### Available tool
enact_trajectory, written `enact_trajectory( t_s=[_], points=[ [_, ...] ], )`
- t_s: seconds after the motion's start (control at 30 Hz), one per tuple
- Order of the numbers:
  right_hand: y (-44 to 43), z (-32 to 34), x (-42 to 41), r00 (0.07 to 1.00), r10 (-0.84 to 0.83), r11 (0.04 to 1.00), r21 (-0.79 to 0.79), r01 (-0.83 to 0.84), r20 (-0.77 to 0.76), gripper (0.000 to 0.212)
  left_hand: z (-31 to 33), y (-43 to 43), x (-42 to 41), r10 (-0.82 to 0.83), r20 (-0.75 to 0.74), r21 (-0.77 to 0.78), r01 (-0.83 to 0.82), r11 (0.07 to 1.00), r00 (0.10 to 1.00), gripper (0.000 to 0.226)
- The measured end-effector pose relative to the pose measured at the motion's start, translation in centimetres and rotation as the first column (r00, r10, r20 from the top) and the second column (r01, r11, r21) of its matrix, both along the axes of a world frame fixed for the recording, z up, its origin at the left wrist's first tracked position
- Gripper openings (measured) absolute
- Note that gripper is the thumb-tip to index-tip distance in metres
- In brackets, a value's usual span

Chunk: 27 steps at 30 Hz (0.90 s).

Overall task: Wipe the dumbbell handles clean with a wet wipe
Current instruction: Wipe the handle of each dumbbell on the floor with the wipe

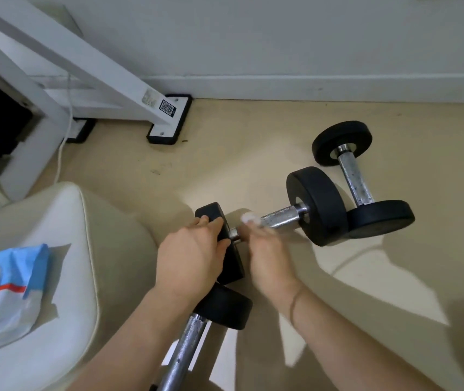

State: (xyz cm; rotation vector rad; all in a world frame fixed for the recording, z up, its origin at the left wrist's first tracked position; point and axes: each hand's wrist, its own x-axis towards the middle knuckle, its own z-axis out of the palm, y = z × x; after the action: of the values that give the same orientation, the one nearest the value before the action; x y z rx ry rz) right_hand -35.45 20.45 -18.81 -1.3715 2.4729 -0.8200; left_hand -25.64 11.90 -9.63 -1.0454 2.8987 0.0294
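Three dumbbells with black round weights and chrome handles lie on the beige floor. The middle dumbbell (pixel 281 217) runs left to right; my left hand (pixel 194 249) grips its near black weight (pixel 229 266). My right hand (pixel 267 249) is closed around the handle with a white wet wipe (pixel 249 217) showing past the fingers. A second dumbbell (pixel 356 179) rests behind it at the right, touching its far weight. The third dumbbell (pixel 185 351) lies under my left forearm, with its handle pointing toward me.
A pack of wet wipes (pixel 5 294), blue and white, lies on a cream cushion (pixel 70 221) at the left. White furniture legs (pixel 165 119) with black feet stand by the wall (pixel 281 38). A white cable (pixel 63 148) trails down at the left.
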Motion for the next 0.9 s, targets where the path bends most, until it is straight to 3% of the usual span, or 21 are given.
enact_trajectory(
  t_s=[0.07, 0.23, 0.33, 0.4, 0.43, 0.53, 0.57, 0.67, 0.7, 0.83, 0.9],
  points=[
    [-0.3, -0.1, 0.2, 0.99, 0.128, 0.991, -0.038, -0.13, -0.055, 0.047, -0.6, 0.0, 0.0, -0.002, -0.02, -0.008, 0.001, 1.0, 1.0, 0.019],
    [0.1, -1.5, -5.4, 0.974, -0.143, 0.99, -0.012, 0.143, -0.177, 0.028, -2.9, -0.7, -1.0, 0.044, -0.183, -0.072, -0.058, 0.996, 0.982, 0.018],
    [-1.5, -0.9, -2.3, 0.967, 0.1, 0.991, -0.066, -0.118, -0.236, 0.02, -4.5, -1.8, -2.9, 0.08, -0.208, -0.101, -0.103, 0.99, 0.975, 0.03],
    [-2.0, -0.3, -3.7, 0.933, 0.205, 0.972, -0.046, -0.229, -0.296, 0.019, -5.3, -2.2, -3.7, 0.154, -0.23, -0.003, -0.159, 0.987, 0.961, 0.036],
    [-2.2, -0.3, -5.3, 0.928, 0.179, 0.979, -0.037, -0.202, -0.328, 0.01, -5.5, -2.3, -3.9, 0.192, -0.251, 0.07, -0.18, 0.981, 0.949, 0.038],
    [-2.2, -0.8, -7.1, 0.964, -0.049, 0.995, -0.095, 0.025, -0.263, 0.024, -5.8, -3.0, -4.1, 0.222, -0.27, 0.174, -0.179, 0.968, 0.937, 0.041],
    [-2.5, -0.9, -6.0, 0.966, -0.032, 0.996, -0.089, 0.009, -0.258, 0.024, -5.8, -3.5, -4.2, 0.214, -0.277, 0.178, -0.169, 0.969, 0.937, 0.041],
    [-3.5, -1.4, -2.1, 0.88, 0.261, 0.954, -0.032, -0.297, -0.396, 0.018, -5.4, -5.0, -5.1, 0.252, -0.28, 0.261, -0.179, 0.949, 0.926, 0.039],
    [-3.5, -1.5, -3.0, 0.869, 0.275, 0.946, -0.045, -0.321, -0.411, 0.021, -5.3, -5.4, -5.3, 0.274, -0.262, 0.295, -0.193, 0.936, 0.925, 0.038],
    [-3.3, -2.3, -7.6, 0.957, -0.094, 0.991, -0.114, 0.064, -0.275, 0.04, -5.5, -7.3, -5.9, 0.266, -0.225, 0.332, -0.183, 0.925, 0.937, 0.032],
    [-4.2, -2.0, -5.6, 0.96, -0.029, 0.996, -0.087, 0.005, -0.278, 0.036, -5.5, -7.9, -6.2, 0.265, -0.218, 0.347, -0.179, 0.921, 0.939, 0.032]
  ],
)
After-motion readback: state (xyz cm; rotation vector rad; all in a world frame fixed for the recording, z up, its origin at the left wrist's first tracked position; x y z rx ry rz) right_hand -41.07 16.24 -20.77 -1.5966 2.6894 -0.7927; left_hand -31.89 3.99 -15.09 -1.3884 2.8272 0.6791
